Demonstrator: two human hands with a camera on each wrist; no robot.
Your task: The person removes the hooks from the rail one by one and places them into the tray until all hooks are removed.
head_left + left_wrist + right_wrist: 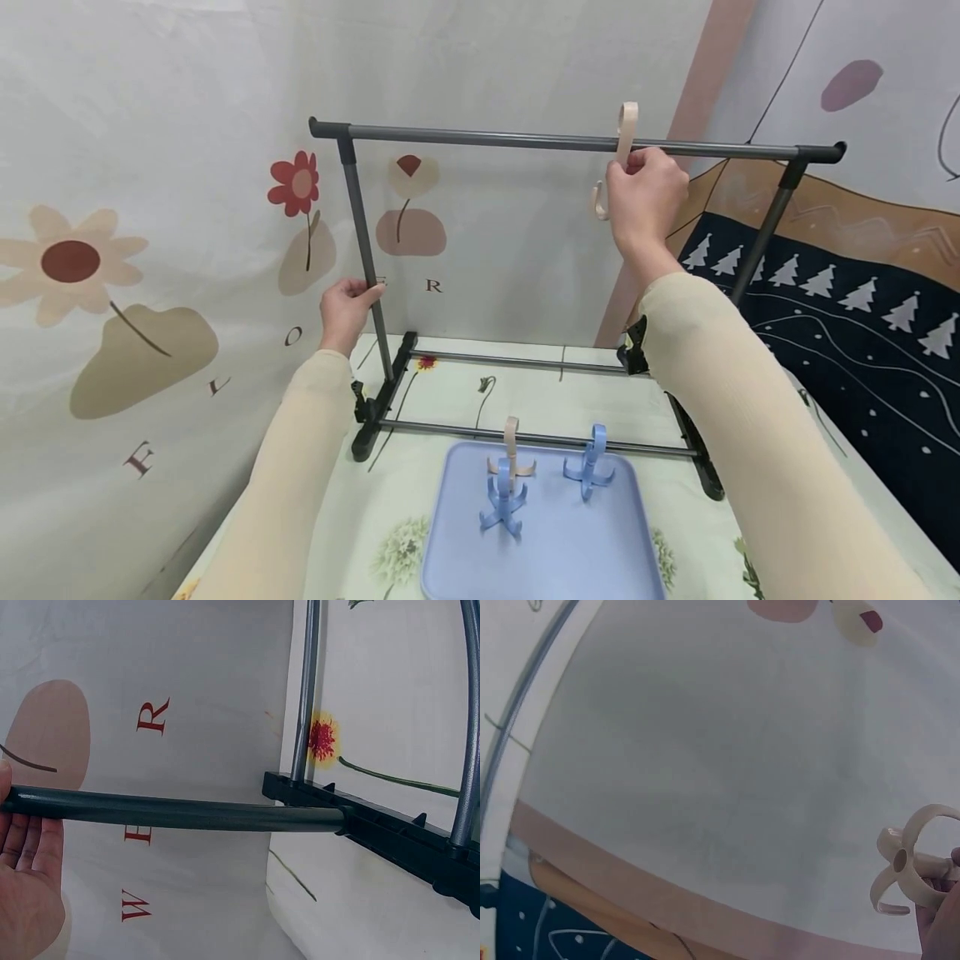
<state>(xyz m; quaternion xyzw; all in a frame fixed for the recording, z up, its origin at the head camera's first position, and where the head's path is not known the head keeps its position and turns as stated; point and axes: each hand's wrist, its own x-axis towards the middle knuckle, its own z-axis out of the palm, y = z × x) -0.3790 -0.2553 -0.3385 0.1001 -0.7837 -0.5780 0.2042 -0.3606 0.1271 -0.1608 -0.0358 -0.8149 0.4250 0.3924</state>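
My right hand (647,196) grips a beige multi-prong hook (627,125) by its stem. The hook's curved top reaches over the dark top bar (480,139) of a metal rack, toward its right end. From below, the right wrist view shows the curled prongs of the same hook (901,861) beside my fingers. My left hand (348,312) holds the rack's left upright (362,217) about midway up, thumb across its front. In the left wrist view that upright (187,811) runs from my left hand (30,885) to the black foot.
On the table below, a blue tray (570,550) holds a beige hook (512,442) and two blue hooks, one blue hook (590,462) at its right. Black feet (386,400) and two low bars (540,439) form the rack's base. A printed cloth hangs behind.
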